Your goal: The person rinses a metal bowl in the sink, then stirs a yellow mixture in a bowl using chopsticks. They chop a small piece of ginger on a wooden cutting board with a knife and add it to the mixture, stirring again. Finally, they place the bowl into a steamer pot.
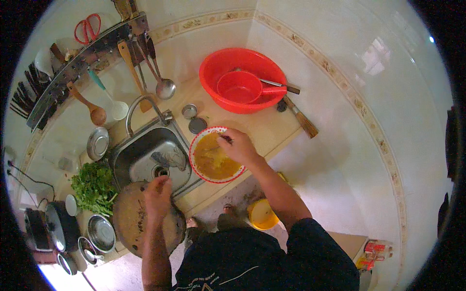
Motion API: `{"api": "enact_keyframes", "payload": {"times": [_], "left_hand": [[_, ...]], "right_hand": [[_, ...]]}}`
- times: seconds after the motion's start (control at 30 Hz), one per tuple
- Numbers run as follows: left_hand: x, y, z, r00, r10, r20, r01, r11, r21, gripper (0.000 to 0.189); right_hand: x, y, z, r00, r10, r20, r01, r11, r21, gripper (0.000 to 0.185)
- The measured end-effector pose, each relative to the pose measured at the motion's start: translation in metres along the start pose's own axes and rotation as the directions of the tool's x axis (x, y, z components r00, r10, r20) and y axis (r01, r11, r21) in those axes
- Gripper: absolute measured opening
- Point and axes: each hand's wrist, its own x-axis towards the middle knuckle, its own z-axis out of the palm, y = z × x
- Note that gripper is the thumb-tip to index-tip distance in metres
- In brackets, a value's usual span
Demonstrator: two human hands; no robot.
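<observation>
A white bowl with a red-patterned rim (193, 166) stands on the counter beside the sink, holding a yellow-orange liquid (209, 163) that looks like beaten egg. Over its far right side is my right hand (238, 147), fingers pinched around a slim, dark-ended utensil (228, 138). Most of that utensil is hidden by the hand or the liquid. My left hand (158, 192) hovers with curled fingers above the sink-side edge of a round wooden chopping board (127, 218); whether anything is in it, I cannot tell. Dark bits dot the board, which overlaps the steel sink's (123, 169) near corner.
A grey item (169, 158) lies in the sink under the curved faucet (143, 100). Leafy greens (93, 187) and metal bowls (102, 232) line the left counter. Behind are a red basin (209, 78) with a red dipper (240, 87), and a brush (300, 116). A yellow bucket (263, 214) stands below.
</observation>
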Motion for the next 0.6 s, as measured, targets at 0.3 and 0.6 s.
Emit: {"api": "enact_keyframes", "payload": {"times": [0.3, 0.6], "left_hand": [[-0.005, -0.062, 0.144, 0.893, -0.403, 0.2, 0.434, 0.889, -0.145, 0.053], [-0.007, -0.06, 0.16, 0.857, -0.434, 0.278, 0.506, 0.811, -0.293, 0.045]], "right_hand": [[-0.045, 0.069, -0.075, 0.899, 0.434, 0.055, -0.388, 0.733, 0.558, 0.023], [-0.049, 0.103, -0.061, 0.836, 0.481, 0.264, -0.512, 0.509, 0.692, 0.026]]}}
